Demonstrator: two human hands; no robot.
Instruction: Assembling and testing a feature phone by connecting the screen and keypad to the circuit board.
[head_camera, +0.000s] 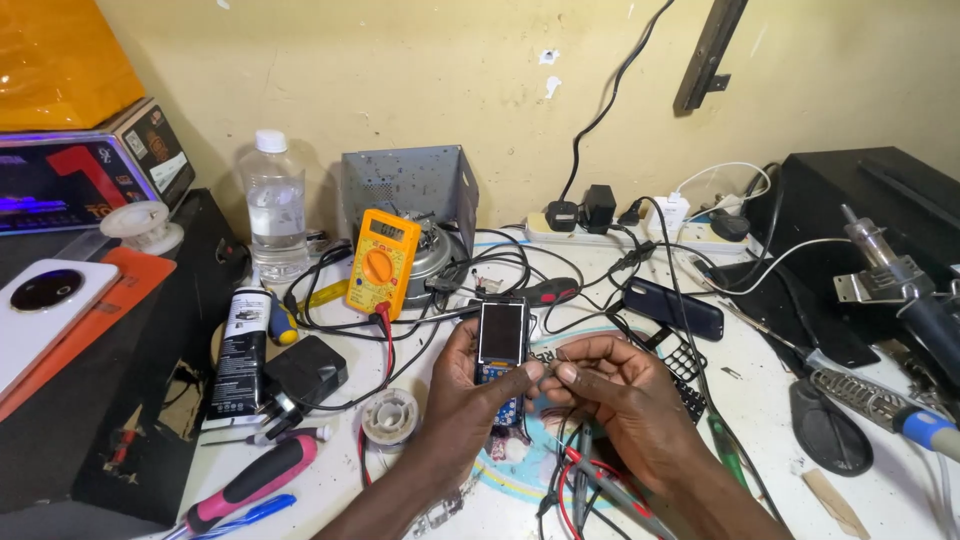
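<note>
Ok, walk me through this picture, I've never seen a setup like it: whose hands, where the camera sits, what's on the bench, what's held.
One picture, from a camera on the person's head, looking down at a cluttered white workbench. The left hand grips a small opened phone, screen up. The right hand pinches at its edge with the fingers. Around them lie a yellow multimeter, a clear bottle, a pink-handled screwdriver, a soldering iron and tangled cables.
</note>
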